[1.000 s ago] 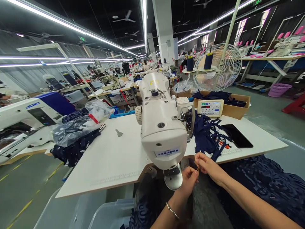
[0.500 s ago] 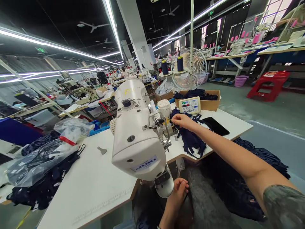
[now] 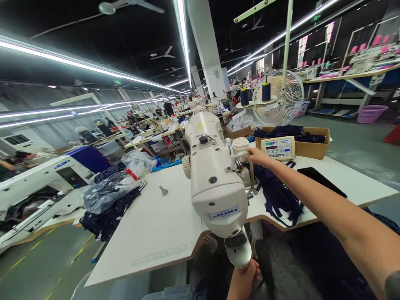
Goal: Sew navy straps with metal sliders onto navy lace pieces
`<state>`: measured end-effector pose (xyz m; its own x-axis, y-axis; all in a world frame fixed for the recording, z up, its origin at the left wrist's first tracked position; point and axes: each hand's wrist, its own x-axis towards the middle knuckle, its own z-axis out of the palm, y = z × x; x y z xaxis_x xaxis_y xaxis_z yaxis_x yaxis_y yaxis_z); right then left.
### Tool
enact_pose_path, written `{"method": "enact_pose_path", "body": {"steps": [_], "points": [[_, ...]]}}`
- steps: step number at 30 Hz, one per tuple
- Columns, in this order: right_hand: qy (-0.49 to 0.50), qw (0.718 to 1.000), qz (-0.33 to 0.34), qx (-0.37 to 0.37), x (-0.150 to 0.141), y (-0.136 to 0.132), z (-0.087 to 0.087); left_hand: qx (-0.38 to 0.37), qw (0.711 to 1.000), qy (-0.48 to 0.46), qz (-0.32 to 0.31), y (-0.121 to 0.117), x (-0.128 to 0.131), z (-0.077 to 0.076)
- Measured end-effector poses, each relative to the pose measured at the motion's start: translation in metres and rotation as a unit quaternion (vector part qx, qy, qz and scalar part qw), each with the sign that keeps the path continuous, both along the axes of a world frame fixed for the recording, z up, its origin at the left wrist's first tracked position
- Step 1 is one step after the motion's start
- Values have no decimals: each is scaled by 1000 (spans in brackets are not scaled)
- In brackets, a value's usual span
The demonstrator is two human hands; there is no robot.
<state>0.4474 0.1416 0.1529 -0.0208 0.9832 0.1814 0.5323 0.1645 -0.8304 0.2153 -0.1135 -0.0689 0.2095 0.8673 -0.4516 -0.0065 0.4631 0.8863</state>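
A white sewing machine (image 3: 215, 164) with a JUKI label stands in the middle, its front end towards me. My right hand (image 3: 260, 157) reaches over the table to the machine's right side, beside a white lidded cup (image 3: 241, 143). Its fingertips are drawn together; what they pinch, if anything, is too small to make out. Below it lies a heap of navy fabric straps (image 3: 279, 193). My left hand (image 3: 245, 278) is low, just under the machine's metal front plate (image 3: 239, 252). Its fingers are curled in, and whatever they hold is hidden.
A control panel (image 3: 278, 148) stands before a cardboard box (image 3: 312, 154) of navy fabric. A black phone-like slab (image 3: 321, 181) lies at the right. On the white tabletop (image 3: 150, 233) rests a small grey tool (image 3: 163, 190). Plastic-wrapped dark goods (image 3: 109, 191) hang at the left.
The view has swung left, so everything sits further right in it. My right hand has moved closer to the lidded cup. My left hand is now partly behind the machine's front plate.
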Motion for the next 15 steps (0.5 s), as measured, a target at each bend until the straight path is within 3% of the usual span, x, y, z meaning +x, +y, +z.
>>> {"method": "enact_pose_path", "body": {"steps": [4, 7, 8, 12, 15], "points": [[-45, 997, -12, 69, 22, -35, -3, -8, 1000, -15, 18, 1, 0, 1], [-66, 995, -13, 77, 60, -85, -22, -5, 1000, -17, 21, 2, -1, 3], [-78, 994, -27, 73, 77, -103, -33, -1, 1000, -15, 19, 2, -1, 4], [-133, 968, -201, 71, 158, -177, -90, 14, 1000, 4, 0, -1, -2, 8], [-159, 948, -273, 41, 197, -235, -131, 17, 999, 36, -35, -4, -1, 8]]}}
